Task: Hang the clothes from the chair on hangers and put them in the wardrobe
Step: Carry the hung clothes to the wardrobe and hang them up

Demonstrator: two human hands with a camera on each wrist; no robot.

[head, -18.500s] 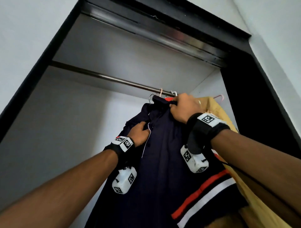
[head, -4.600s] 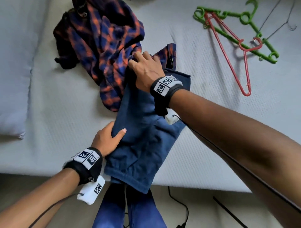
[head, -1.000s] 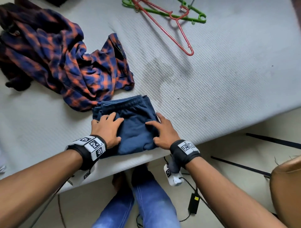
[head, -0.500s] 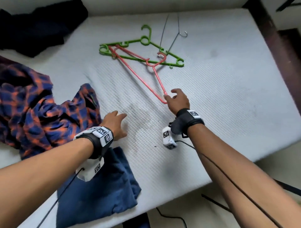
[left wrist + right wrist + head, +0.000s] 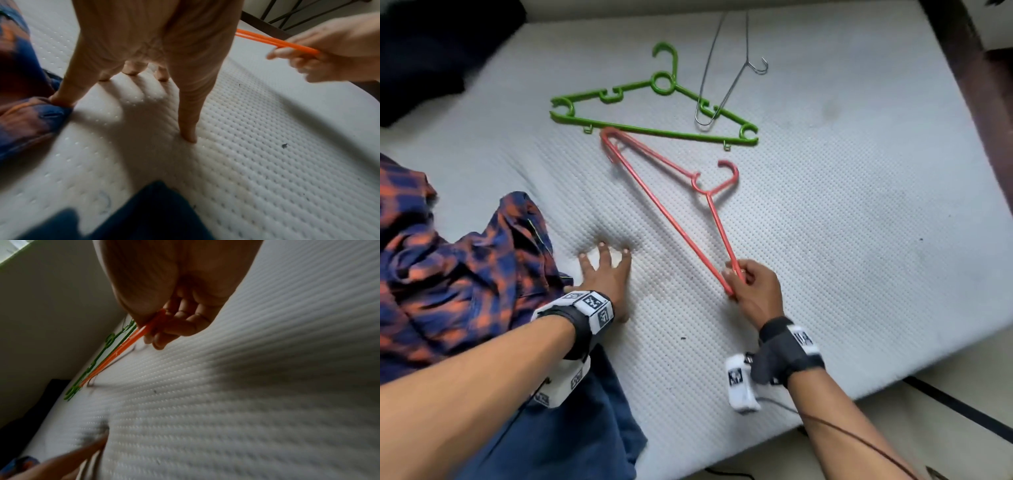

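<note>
**me:** right hand [image 5: 751, 287] has a corner of the red hanger [image 5: 671, 209] pinched between thumb and curled fingers. The rest of it lies out across the middle of the mattress [image 5: 859, 212]. Left hand [image 5: 606, 274] is flat, fingers spread, holding nothing, just pressing the mattress beside the plaid shirt [image 5: 458, 274]. Blue shorts [image 5: 571, 428] sit at the near edge, under my left wrist.

**reply:** what's the risk?

**me:** the red hanger's far tip looks like it touches the green hanger [image 5: 654, 113], maybe tucked under its bar. If I yank, I figure it drags that one along, and the wire hanger [image 5: 726, 78] lying over the green one too. Also a corner pinch could twist loose.
</note>
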